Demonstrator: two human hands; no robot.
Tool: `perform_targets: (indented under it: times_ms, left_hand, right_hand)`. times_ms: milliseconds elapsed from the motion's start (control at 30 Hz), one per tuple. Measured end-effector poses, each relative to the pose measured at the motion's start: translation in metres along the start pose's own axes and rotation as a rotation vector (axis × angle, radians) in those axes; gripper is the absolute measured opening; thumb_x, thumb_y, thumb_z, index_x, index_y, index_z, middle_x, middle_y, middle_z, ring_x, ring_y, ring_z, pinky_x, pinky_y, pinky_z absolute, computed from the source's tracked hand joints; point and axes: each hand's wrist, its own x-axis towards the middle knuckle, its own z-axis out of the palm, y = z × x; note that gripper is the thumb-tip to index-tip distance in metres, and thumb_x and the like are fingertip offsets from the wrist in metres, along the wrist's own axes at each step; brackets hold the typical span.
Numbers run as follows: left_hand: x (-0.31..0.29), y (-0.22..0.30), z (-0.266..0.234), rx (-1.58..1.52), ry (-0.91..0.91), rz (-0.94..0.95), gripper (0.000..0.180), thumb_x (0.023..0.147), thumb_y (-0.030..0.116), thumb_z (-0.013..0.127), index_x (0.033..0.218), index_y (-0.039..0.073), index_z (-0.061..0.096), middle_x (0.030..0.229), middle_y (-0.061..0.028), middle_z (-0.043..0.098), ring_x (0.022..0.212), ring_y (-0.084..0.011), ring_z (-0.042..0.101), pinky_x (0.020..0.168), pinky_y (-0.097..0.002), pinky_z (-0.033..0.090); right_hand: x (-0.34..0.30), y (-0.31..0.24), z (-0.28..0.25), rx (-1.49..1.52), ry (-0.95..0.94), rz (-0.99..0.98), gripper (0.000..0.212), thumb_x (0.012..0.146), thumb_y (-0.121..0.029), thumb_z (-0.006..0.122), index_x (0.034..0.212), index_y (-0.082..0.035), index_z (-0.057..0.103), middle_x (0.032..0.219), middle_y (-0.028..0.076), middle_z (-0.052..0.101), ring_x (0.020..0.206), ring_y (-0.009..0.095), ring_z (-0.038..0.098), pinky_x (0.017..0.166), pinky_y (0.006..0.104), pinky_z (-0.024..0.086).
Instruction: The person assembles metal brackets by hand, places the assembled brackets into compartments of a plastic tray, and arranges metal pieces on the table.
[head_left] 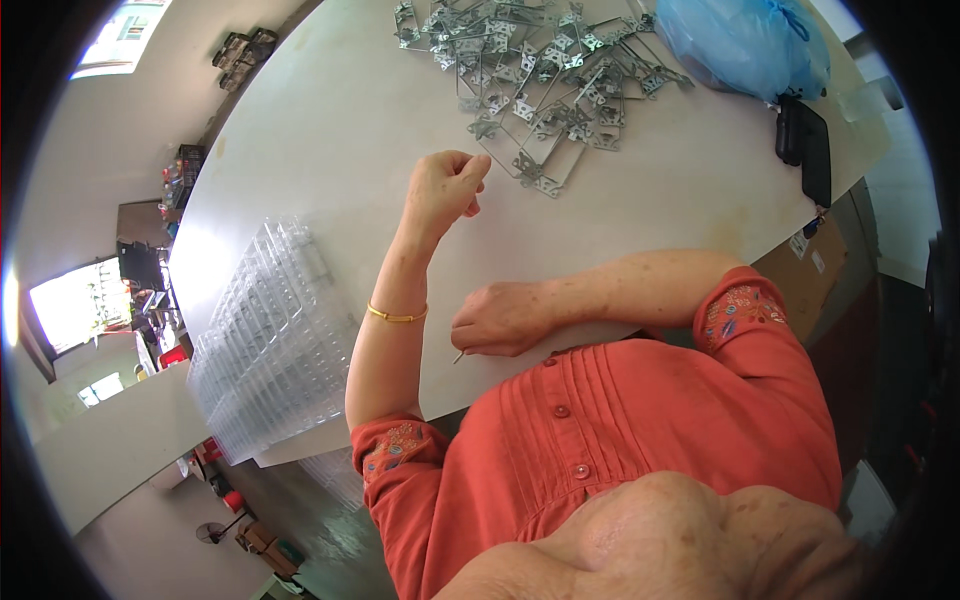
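Note:
My left hand (447, 190), with a gold bracelet on its wrist, is closed at the near edge of a pile of metal wire brackets (545, 85). Its curled fingers hide whatever may be in them. One rectangular wire bracket (540, 170) lies just to the right of these knuckles. Close to my body, my right hand (503, 318) rests low over the table, fingers folded inward. A thin, pale stick-like tip (458, 357) pokes out beneath it; the rest is covered by the hand.
Stacked clear plastic trays (275, 340) stand on the white table (330, 150) at the left. At the far right are a blue plastic bag (745, 45) and a black case (815, 150). A cardboard box (805, 270) sits beyond the table's right edge.

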Motion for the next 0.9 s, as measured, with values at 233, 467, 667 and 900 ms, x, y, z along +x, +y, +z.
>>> perform_targets:
  times_ms: [233,467,667,900]
  left_hand:
    - [0.017,-0.006,0.013,-0.164,-0.029,-0.018,0.033,0.095,0.028,0.067,0.099,-0.004,0.071,0.080,-0.0069,0.066,0.057,-0.0104,0.060,0.055,-0.0257,0.050]
    - [0.018,0.002,0.026,-0.212,-0.014,0.020,0.035,0.094,0.030,0.070,0.100,-0.005,0.071,0.080,-0.0068,0.066,0.057,-0.0112,0.059,0.056,-0.0260,0.050]
    - [0.021,0.000,0.035,-0.186,-0.044,0.006,0.034,0.094,0.029,0.069,0.100,-0.004,0.071,0.079,-0.0068,0.066,0.057,-0.0119,0.059,0.056,-0.0261,0.050]
    - [0.019,-0.001,0.036,-0.212,-0.003,0.155,0.023,0.095,0.022,0.069,0.098,0.000,0.071,0.083,-0.0035,0.067,0.077,-0.0105,0.063,0.072,-0.0267,0.052]
  right_hand:
    - [0.001,0.001,-0.001,0.000,0.003,0.004,0.013,0.093,-0.018,0.062,0.090,-0.006,0.058,0.082,0.009,0.058,0.080,0.029,0.062,0.073,0.0422,0.050]
    - [0.002,0.004,0.003,-0.014,-0.010,-0.002,0.014,0.095,-0.019,0.059,0.089,-0.005,0.059,0.084,0.010,0.059,0.081,0.030,0.062,0.074,0.0429,0.051]
    - [0.002,0.004,0.005,-0.025,-0.010,-0.004,0.014,0.094,-0.016,0.058,0.088,-0.004,0.058,0.087,0.011,0.060,0.083,0.031,0.063,0.074,0.0438,0.052]
    - [0.003,0.003,0.005,-0.003,-0.005,0.014,0.013,0.093,-0.015,0.059,0.086,-0.003,0.058,0.089,0.012,0.060,0.085,0.032,0.062,0.076,0.0438,0.051]
